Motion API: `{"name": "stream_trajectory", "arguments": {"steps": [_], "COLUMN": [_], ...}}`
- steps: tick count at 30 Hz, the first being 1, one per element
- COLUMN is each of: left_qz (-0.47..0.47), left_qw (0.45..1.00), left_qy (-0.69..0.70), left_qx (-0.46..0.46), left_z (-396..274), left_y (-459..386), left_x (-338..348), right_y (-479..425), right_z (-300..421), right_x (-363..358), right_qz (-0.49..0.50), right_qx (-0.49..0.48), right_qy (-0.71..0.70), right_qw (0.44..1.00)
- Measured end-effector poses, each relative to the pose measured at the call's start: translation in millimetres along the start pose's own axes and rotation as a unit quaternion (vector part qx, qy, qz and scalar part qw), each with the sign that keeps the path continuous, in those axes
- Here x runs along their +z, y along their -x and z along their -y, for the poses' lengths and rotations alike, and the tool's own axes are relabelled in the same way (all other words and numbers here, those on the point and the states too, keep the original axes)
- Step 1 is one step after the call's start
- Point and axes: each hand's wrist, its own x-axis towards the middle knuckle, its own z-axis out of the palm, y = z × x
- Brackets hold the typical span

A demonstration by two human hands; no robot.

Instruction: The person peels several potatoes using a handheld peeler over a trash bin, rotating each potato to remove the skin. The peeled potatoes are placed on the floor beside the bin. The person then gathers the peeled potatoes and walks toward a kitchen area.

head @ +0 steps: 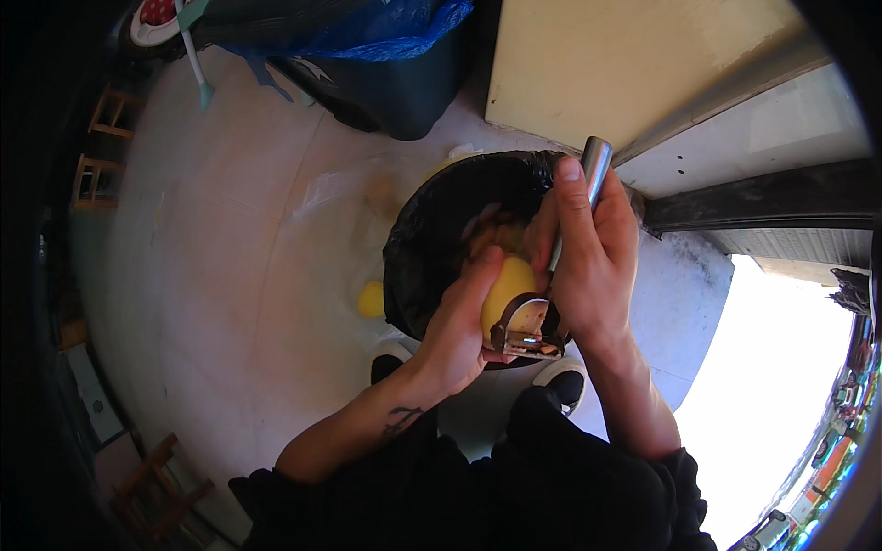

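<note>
My left hand (460, 330) holds a potato (508, 286) whose surface is mostly yellow and peeled, with a brownish patch on its right side. My right hand (596, 255) is closed around the metal handle (597, 165) of a Y-shaped peeler, whose blade end (529, 343) lies against the lower right of the potato. Both hands are above a round bin lined with a black plastic bag (420, 237). Brownish pieces, blurred, show inside the bin behind the potato. A yellow round object (371, 299) lies on the left of the bin, its kind unclear.
My shoes stand just below the bin. A dark bin with a blue liner (413, 76) is at the top, beside a cream panel (620, 62). Wooden chairs (157, 479) stand at the left. A bright doorway opens at the lower right.
</note>
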Motion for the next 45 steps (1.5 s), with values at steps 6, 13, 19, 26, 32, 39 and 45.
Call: {"name": "stream_trajectory", "arguments": {"steps": [6, 13, 19, 26, 32, 39, 45], "left_qz": [-0.035, -0.03, -0.049, -0.003, -0.032, 0.074, -0.021], "left_qw": [0.997, 0.999, 0.998, 0.999, 0.996, 0.991, 0.995], "left_qy": [-0.052, 0.03, 0.032, 0.006, 0.065, 0.096, 0.048], "left_qx": [-0.051, 0.011, -0.003, -0.036, -0.047, -0.056, -0.081], "left_z": [4, 2, -4, -4, -5, -1, 1], "left_y": [11, -3, 0, 3, 7, 7, 9], "left_x": [13, -1, 14, 3, 7, 2, 12], "right_y": [-49, 19, -1, -56, 7, 7, -43], "right_z": [-4, -5, -15, -22, -3, 1, -9], "right_x": [-41, -1, -1, -47, -7, 2, -50], "right_qz": [-0.178, -0.006, 0.012, -0.197, -0.029, -0.019, -0.2], "right_qx": [-0.108, -0.141, -0.022, -0.122, -0.139, -0.025, -0.099], "right_qy": [0.126, -0.036, -0.018, 0.08, -0.029, -0.027, 0.06], "right_qw": [0.97, 0.989, 1.0, 0.97, 0.989, 0.999, 0.973]}}
